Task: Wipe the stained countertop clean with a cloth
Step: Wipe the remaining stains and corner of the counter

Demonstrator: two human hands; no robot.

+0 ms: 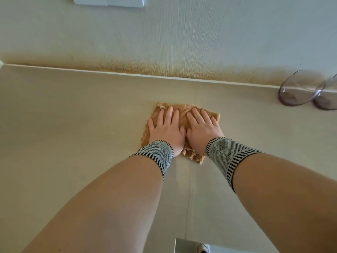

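While no writing shows anywhere, 2 flat, open-fingered hands, left [166, 129] and right [202, 129], on orange cloth [184, 116].

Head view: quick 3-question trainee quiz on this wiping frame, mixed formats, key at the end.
1. True or false: both hands lie flat on the cloth.
2. Where do the glass bowls stand? A) far right by the wall B) under the cloth C) at the near edge
3. Fill in: the left hand and right hand are ___, fingers straight.

Key: 1 true; 2 A; 3 open. All on the countertop.
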